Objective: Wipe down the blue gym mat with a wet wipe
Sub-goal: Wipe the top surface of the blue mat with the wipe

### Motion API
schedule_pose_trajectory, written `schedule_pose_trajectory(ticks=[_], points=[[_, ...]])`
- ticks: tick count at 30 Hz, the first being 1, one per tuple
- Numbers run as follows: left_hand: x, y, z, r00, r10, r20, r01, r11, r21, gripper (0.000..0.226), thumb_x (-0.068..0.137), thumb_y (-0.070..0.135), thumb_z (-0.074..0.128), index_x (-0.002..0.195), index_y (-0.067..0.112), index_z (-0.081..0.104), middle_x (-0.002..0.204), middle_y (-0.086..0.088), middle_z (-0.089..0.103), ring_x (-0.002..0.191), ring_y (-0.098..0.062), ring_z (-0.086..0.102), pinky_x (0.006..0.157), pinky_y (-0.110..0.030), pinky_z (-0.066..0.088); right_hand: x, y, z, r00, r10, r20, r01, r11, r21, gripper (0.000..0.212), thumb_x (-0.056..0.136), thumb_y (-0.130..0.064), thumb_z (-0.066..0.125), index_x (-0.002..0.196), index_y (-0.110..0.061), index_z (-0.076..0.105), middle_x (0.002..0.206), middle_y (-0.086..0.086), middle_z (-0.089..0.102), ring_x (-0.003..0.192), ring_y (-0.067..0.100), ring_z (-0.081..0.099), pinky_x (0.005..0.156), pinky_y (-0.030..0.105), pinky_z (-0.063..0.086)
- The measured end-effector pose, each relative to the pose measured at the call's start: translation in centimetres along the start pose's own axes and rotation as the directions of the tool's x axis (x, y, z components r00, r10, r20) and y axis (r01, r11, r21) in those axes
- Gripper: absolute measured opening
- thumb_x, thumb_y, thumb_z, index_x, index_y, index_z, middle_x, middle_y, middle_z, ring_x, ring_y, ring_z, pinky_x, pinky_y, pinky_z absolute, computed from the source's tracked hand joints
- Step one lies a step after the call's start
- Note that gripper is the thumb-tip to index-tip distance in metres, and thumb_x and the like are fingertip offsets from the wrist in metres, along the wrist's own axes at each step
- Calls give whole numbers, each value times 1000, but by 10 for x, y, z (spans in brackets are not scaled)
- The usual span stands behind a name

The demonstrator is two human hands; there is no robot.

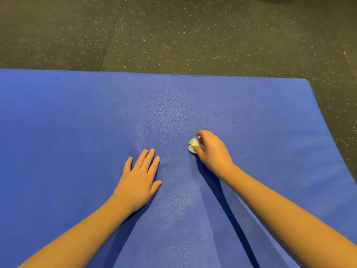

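The blue gym mat (77, 117) fills most of the head view, lying flat on the floor. My right hand (211, 151) grips a crumpled white wet wipe (193, 145) and holds it down on the mat near its middle. Most of the wipe is hidden under my fingers. My left hand (140, 175) rests flat on the mat with straight fingers, a short way left of the wipe. A faint damp sheen shows on the mat between and beyond my hands.
Dark speckled rubber flooring (193, 35) lies beyond the mat's far edge and to its right. The mat's far right corner (307, 81) is in view. A seam in the flooring runs at the upper left.
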State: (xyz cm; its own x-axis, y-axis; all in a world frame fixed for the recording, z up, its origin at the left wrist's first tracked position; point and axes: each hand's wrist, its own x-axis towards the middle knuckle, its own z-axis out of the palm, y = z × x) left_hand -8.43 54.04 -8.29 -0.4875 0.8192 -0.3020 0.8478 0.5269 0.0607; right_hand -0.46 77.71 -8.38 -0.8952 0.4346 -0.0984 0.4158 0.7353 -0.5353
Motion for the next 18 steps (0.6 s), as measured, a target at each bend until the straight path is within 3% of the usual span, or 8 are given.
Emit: schedule_pose_trajectory(ticks=[2,5,7,9,12,13,15,18], points=[[-4,1,0,1000,-2,10,2,1000,8,68,84,50,33,126,5,62,137,-16,55,124,-33,55,85,-58,52,-16,-6,10,992,-107,-62,108,994,23,10,83,-13,56,83,-6,63,88,12,59,80,33,55,67,37,47],[-9,1,-1,999,10,37,-10,1000,2,69,82,50,34,125,5,63,136,-16,55,124,-33,54,85,-57,52,-53,-16,18,896,-405,182,401,914,59,11,81,-19,57,75,-11,61,80,8,55,71,29,53,55,33,47],[-13,1,-2,998,13,58,-13,1000,-3,68,83,50,35,125,4,63,136,-16,55,123,-33,55,84,-57,52,-54,-12,8,828,-486,280,506,862,0,4,77,-16,64,76,-13,61,79,5,56,70,27,54,52,30,43],[-15,3,-3,999,-8,49,8,1000,-5,64,86,49,42,128,4,60,140,-16,52,127,-33,52,88,-57,50,-44,0,2,899,-409,155,424,902,-77,7,70,-10,69,72,-14,64,74,4,58,67,30,55,53,32,44],[-18,6,-1,999,-13,53,17,997,-76,66,96,44,49,148,7,34,157,-12,21,145,-31,21,110,-57,27,-43,7,2,983,-129,-127,119,989,-83,8,71,-2,67,72,-8,62,74,8,59,67,34,53,50,40,48],[-19,6,-2,997,-20,71,26,996,-82,67,98,44,46,151,9,25,159,-10,12,147,-29,12,113,-55,20,-51,4,5,985,-123,-124,116,991,-67,6,73,-3,65,73,-8,62,76,9,59,68,34,54,50,42,48],[-24,7,-3,998,-19,58,23,997,-73,65,99,45,42,151,9,25,160,-10,11,148,-30,12,113,-55,20,-77,-7,13,966,-260,-11,260,965,-28,3,77,-12,58,75,-12,59,78,7,57,69,31,55,51,37,49],[-30,9,-5,994,-33,105,41,996,-83,65,100,45,39,152,10,21,160,-9,7,148,-28,8,115,-54,18,-105,-9,9,877,-428,217,435,900,18,17,85,-25,49,75,-13,55,83,5,57,72,26,54,51,32,47]])
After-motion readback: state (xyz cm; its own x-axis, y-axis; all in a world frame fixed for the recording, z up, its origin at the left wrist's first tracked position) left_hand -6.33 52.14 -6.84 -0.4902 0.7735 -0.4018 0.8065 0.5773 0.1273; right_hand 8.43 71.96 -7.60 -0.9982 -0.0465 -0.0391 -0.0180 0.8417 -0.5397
